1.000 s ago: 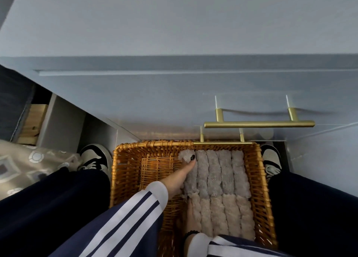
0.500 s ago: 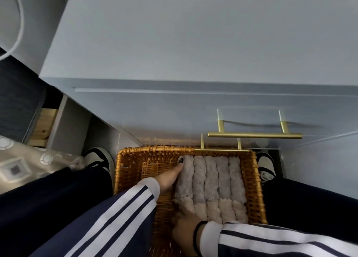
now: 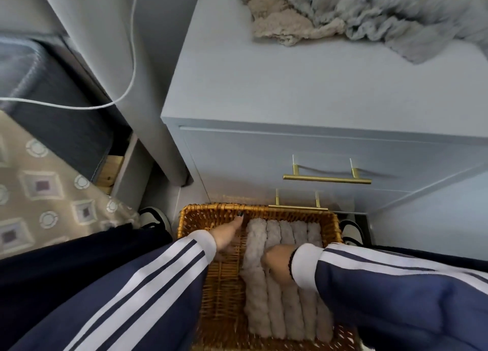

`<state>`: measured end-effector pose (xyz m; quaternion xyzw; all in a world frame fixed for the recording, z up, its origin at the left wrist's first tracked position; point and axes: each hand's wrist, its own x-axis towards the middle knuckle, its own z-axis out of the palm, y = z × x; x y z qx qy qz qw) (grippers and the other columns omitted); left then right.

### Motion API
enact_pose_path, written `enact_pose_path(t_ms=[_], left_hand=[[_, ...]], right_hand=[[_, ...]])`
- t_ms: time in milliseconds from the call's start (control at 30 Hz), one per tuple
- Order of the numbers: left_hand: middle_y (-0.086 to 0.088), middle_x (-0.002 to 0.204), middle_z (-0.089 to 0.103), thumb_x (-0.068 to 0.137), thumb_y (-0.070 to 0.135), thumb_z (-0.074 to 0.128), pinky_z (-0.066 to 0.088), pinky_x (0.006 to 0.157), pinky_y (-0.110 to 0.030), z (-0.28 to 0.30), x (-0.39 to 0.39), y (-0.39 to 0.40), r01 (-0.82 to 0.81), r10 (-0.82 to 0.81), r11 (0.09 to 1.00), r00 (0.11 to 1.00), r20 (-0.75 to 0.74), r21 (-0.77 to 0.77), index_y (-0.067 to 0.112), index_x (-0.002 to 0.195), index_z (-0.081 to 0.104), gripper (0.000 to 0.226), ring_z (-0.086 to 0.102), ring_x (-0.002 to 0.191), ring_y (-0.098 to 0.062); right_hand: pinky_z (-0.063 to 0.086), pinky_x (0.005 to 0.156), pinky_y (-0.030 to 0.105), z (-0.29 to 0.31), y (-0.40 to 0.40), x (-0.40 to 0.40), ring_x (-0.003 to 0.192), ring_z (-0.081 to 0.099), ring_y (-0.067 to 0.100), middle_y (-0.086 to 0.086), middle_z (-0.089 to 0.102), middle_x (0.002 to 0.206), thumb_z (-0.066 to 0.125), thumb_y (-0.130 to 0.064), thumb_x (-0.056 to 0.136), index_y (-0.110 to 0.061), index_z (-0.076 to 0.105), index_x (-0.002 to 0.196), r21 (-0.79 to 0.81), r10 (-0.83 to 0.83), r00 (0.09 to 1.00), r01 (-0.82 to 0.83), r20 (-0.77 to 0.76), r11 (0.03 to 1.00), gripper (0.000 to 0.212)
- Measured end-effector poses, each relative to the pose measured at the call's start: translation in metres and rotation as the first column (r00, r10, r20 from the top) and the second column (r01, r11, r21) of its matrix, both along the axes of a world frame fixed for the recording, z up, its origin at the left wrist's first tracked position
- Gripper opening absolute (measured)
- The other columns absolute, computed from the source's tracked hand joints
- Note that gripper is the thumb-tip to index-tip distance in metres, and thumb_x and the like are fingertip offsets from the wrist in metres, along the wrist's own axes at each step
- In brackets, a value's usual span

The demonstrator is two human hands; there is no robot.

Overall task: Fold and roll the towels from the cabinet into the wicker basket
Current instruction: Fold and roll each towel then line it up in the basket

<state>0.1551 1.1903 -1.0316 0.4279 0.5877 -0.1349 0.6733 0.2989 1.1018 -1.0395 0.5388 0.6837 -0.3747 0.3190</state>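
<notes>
Now-visible loose towels [image 3: 369, 15] lie atop the cabinet [image 3: 290, 86] behind the wicker basket [image 3: 221, 284].

Basket [image 3: 195, 218]: golden-brown wicker. Rolled towels [image 3: 280, 284] inside it: pale grey-beige. Cabinet [image 3: 264, 99] behind the basket: pale blue-grey, brass handles [image 3: 327, 178]. On the cabinet top: loose cream towel [image 3: 280, 20], grey one [image 3: 396, 15]. Sleeves [image 3: 148, 284]: navy, white stripes. Left of the basket: beige cloth [image 3: 39, 192], square and ring print.

Woven wicker basket [image 3: 200, 218], glossy amber, rough. Nubby plush cloth on the rolled towels [image 3: 274, 292]; brushed brass handle [image 3: 327, 179] at 12 o'clock. Matt, smooth painted cabinet [image 3: 264, 86].
</notes>
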Motion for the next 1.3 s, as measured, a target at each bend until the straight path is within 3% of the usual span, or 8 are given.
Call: enact_pose_path(t_ms=[300, 467, 600, 667, 800, 1033, 1133, 1300], left_hand=[[-0.002, 0.134, 0.055, 0.097, 0.056, 0.032, 0.04, 0.097, -0.037, 0.103, -0.001, -0.001, 0.199, -0.2, 0.951, 0.98, -0.018, 0.236, 0.02, 0.145, 0.035, 0.06, 0.056, 0.113, -0.021], [-0.001, 0.132, 0.057, 0.101, 0.045, 0.033, 0.043, 0.102, -0.036, 0.167, 0.003, 0.002, 0.441, -0.446, 0.811, 0.891, -0.081, 0.385, 0.018, 0.138, 0.042, 0.047, 0.057, 0.114, -0.02], [0.0, 0.132, 0.057, 0.098, 0.038, 0.045, 0.04, 0.1, -0.03, 0.216, 0.01, 0.008, 0.51, -0.561, 0.669, 0.824, -0.082, 0.541, 0.023, 0.136, 0.045, 0.042, 0.055, 0.12, -0.018], [0.004, 0.126, 0.06, 0.096, 0.034, 0.05, 0.042, 0.098, -0.026, 0.236, 0.017, 0.013, 0.429, -0.539, 0.683, 0.842, 0.011, 0.591, 0.029, 0.135, 0.046, 0.04, 0.058, 0.115, -0.012], [0.005, 0.103, 0.072, 0.096, 0.02, 0.052, 0.051, 0.081, -0.025, 0.27, 0.033, 0.024, 0.06, -0.331, 0.788, 0.881, 0.339, 0.612, 0.028, 0.117, 0.056, 0.024, 0.07, 0.092, -0.012], [0.001, 0.094, 0.075, 0.093, 0.008, 0.054, 0.054, 0.079, -0.028, 0.287, 0.068, 0.061, -0.171, -0.2, 0.737, 0.869, 0.453, 0.654, 0.02, 0.11, 0.063, 0.022, 0.072, 0.085, -0.015], [0.001, 0.096, 0.074, 0.091, 0.003, 0.055, 0.052, 0.075, -0.027, 0.282, 0.077, 0.075, -0.215, -0.161, 0.707, 0.879, 0.449, 0.674, 0.019, 0.106, 0.064, 0.024, 0.071, 0.085, -0.014], [0.001, 0.102, 0.071, 0.09, 0.001, 0.054, 0.051, 0.076, -0.026, 0.282, 0.091, 0.088, -0.206, -0.162, 0.702, 0.886, 0.434, 0.682, 0.022, 0.102, 0.064, 0.026, 0.07, 0.085, -0.012]], right_hand=[[0.047, 0.097, 0.037, 0.12, -0.005, 0.002, 0.117, 0.054, 0.029, 0.01, 0.054, 0.133, 0.044, -0.027, 0.098, -0.015, 0.049, 0.135, 0.091, -0.124, 0.991, 0.119, 0.051, 0.989, 0.04], [0.04, 0.099, 0.031, 0.198, -0.013, 0.024, 0.124, 0.049, 0.02, -0.001, 0.051, 0.137, 0.046, -0.038, 0.096, -0.022, 0.046, 0.138, 0.183, -0.219, 0.974, 0.227, -0.06, 0.957, 0.045], [0.045, 0.091, 0.03, 0.241, -0.01, 0.042, 0.105, 0.057, 0.016, -0.003, 0.059, 0.124, 0.047, -0.038, 0.095, -0.023, 0.05, 0.132, 0.224, -0.332, 0.922, 0.373, -0.199, 0.9, 0.04], [0.048, 0.089, 0.031, 0.257, -0.004, 0.053, 0.097, 0.059, 0.014, -0.006, 0.062, 0.115, 0.048, -0.038, 0.094, -0.025, 0.05, 0.129, 0.237, -0.406, 0.87, 0.473, -0.281, 0.849, 0.038], [0.044, 0.092, 0.024, 0.286, 0.01, 0.075, 0.098, 0.054, 0.004, -0.016, 0.056, 0.104, 0.051, -0.04, 0.094, -0.027, 0.048, 0.132, 0.318, -0.47, 0.776, 0.611, -0.421, 0.725, 0.04], [0.053, 0.078, 0.024, 0.305, 0.046, 0.106, 0.076, 0.069, 0.006, -0.009, 0.068, 0.096, 0.054, -0.033, 0.093, -0.026, 0.058, 0.117, 0.307, -0.545, 0.557, 0.819, -0.627, 0.484, 0.025], [0.042, 0.065, 0.013, 0.304, 0.068, 0.117, 0.081, 0.064, 0.005, -0.012, 0.066, 0.098, 0.055, -0.032, 0.092, -0.025, 0.061, 0.114, 0.475, -0.533, 0.596, 0.802, -0.601, 0.361, 0.023], [0.037, 0.086, 0.022, 0.297, 0.101, 0.137, 0.111, 0.047, 0.011, -0.004, 0.053, 0.123, 0.054, -0.026, 0.093, -0.022, 0.061, 0.11, 0.677, -0.549, 0.627, 0.722, -0.553, 0.142, 0.019]])
